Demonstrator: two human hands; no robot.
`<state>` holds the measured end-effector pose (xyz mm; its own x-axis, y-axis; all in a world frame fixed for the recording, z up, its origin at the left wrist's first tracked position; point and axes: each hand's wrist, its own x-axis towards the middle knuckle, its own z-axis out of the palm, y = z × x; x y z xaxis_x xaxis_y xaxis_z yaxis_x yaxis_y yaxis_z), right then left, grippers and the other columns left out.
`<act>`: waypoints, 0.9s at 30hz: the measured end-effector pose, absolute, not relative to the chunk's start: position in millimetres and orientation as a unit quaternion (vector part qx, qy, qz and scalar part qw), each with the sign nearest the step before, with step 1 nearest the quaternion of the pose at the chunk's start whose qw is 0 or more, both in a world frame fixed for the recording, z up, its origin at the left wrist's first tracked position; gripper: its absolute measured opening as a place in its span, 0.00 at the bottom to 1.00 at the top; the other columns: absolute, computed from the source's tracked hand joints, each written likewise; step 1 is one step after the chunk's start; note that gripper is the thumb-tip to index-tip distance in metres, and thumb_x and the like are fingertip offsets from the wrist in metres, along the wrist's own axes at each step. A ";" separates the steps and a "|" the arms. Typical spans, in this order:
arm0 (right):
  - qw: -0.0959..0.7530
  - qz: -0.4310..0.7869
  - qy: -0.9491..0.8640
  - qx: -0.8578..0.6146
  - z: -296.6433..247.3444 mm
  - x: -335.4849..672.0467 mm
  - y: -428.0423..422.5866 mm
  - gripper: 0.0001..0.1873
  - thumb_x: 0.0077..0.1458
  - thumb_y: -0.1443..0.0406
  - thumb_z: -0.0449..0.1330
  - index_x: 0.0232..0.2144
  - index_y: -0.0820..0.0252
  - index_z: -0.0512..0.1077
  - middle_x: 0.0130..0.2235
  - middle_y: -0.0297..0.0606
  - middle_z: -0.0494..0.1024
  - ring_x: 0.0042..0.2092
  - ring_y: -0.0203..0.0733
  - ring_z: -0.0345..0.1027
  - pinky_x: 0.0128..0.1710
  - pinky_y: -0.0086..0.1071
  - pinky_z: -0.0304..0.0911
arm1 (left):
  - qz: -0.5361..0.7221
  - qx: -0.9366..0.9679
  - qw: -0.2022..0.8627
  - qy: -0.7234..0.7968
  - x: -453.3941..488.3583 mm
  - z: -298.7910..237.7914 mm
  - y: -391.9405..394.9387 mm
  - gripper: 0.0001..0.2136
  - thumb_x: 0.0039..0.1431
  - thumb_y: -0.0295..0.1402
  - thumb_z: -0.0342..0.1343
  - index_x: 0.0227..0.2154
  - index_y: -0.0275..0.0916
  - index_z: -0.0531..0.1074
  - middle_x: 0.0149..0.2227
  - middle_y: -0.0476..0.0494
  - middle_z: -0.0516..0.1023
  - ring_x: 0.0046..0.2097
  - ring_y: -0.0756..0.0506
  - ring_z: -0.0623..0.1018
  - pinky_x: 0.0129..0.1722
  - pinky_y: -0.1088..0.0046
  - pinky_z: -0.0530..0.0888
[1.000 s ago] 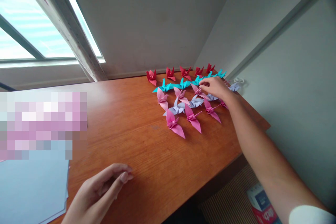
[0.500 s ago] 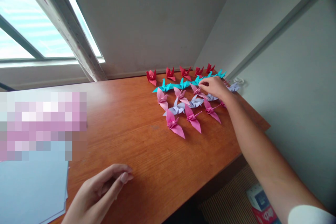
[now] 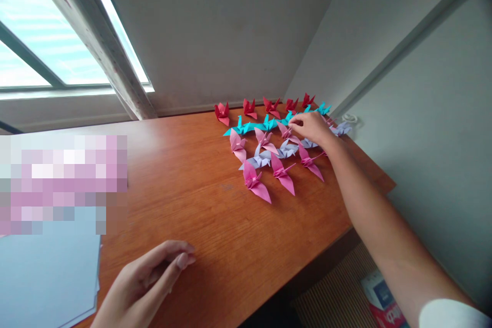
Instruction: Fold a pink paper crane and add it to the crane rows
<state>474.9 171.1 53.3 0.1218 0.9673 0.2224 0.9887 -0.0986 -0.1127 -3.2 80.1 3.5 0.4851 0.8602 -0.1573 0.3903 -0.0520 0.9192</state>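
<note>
My right hand (image 3: 310,127) reaches over the rows of folded paper cranes, its thumb and finger pinched at the wing of a light pink paper crane (image 3: 286,132). To its left stand two more light pink cranes, one at the row's end (image 3: 238,144). Behind them runs a row of turquoise cranes (image 3: 268,123), then red cranes (image 3: 271,106) at the back. Nearer me are pale lilac cranes (image 3: 261,158) and darker pink cranes (image 3: 283,174). My right hand and forearm hide part of the rows. My left hand (image 3: 148,279) rests at the front, fingers curled together, holding nothing visible.
The wooden table (image 3: 172,174) meets a wall at the back. Pale paper sheets (image 3: 46,277) lie at the left, beneath a pixelated pink and white patch. A white cable (image 3: 349,119) sits by the right wall. A box (image 3: 384,297) stands below the table edge.
My right hand has shifted slightly to the left, and the light pink crane at its fingertips has moved a little left too. My left hand has stayed still.
</note>
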 end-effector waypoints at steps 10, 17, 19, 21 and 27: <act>0.111 -0.048 -0.659 -0.742 54.4 472.0 173.0 0.11 0.57 0.66 0.60 0.33 0.56 0.84 0.37 0.39 0.86 0.40 0.47 0.78 0.40 0.33 0.65 | 0.229 0.694 0.510 0.453 -3.7 1.9 79.9 0.14 0.57 0.48 0.61 0.33 0.44 0.83 0.32 0.46 0.86 0.33 0.44 0.85 0.30 0.83 0.79; 0.106 -0.044 -0.657 -0.745 56.5 469.9 173.0 0.12 0.56 0.67 0.59 0.34 0.56 0.84 0.38 0.39 0.86 0.40 0.47 0.79 0.41 0.33 0.65 | 0.230 0.694 0.518 0.445 -5.4 1.6 80.0 0.13 0.58 0.47 0.61 0.34 0.44 0.83 0.32 0.46 0.86 0.33 0.44 0.86 0.30 0.83 0.79; 0.105 -0.045 -0.656 -0.746 57.0 469.9 172.9 0.12 0.56 0.67 0.59 0.34 0.56 0.84 0.38 0.39 0.86 0.40 0.48 0.79 0.41 0.34 0.65 | 0.232 0.694 0.517 0.443 -5.5 1.4 79.9 0.12 0.58 0.47 0.62 0.34 0.45 0.83 0.32 0.46 0.86 0.33 0.45 0.85 0.30 0.84 0.79; 0.105 -0.046 -0.654 -0.748 57.3 470.0 173.0 0.12 0.56 0.67 0.59 0.34 0.56 0.84 0.37 0.40 0.86 0.39 0.48 0.78 0.41 0.34 0.65 | 0.233 0.694 0.516 0.445 -5.5 1.1 79.6 0.12 0.58 0.46 0.62 0.34 0.45 0.83 0.33 0.46 0.86 0.33 0.45 0.85 0.31 0.84 0.79; 0.096 -0.052 -0.650 -0.752 57.4 470.9 174.0 0.12 0.56 0.68 0.59 0.33 0.59 0.84 0.34 0.41 0.86 0.37 0.47 0.77 0.37 0.33 0.62 | 0.234 0.694 0.514 0.446 -5.6 0.4 79.2 0.13 0.58 0.47 0.61 0.33 0.44 0.83 0.32 0.46 0.86 0.31 0.45 0.85 0.26 0.84 0.78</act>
<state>470.9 174.0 57.4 0.1500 0.9678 0.2022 0.9876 -0.1369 -0.0772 -5.6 79.2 0.4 0.4925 0.8600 -0.1334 0.3778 -0.0732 0.9230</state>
